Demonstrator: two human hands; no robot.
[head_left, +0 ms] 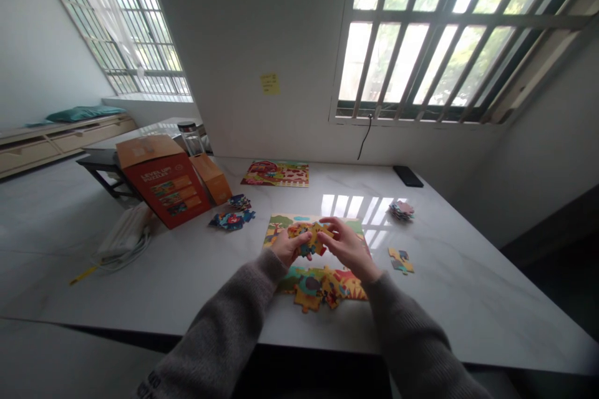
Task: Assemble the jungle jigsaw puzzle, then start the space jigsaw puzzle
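Observation:
Over the middle of a partly covered puzzle picture (281,222), both hands hold jigsaw puzzle pieces close together. My left hand (286,248) is closed on a small bunch of yellow and multicoloured puzzle pieces (303,232), thumb on top. My right hand (347,248) pinches a yellow puzzle piece (322,237) at the bunch's right side. Below the hands, loose puzzle pieces (309,299) overlap the picture's near edge. One more patterned piece or joined pair (401,260) lies to the right. My fingers hide part of what they grip.
An orange-red puzzle box (171,190) stands at the left, with blue puzzle pieces (233,219) beside it. Farther back lies a farm picture (276,173). A pile of pieces (401,211) and a black phone (408,176) are at the right. The white table's (444,299) front edge is near me.

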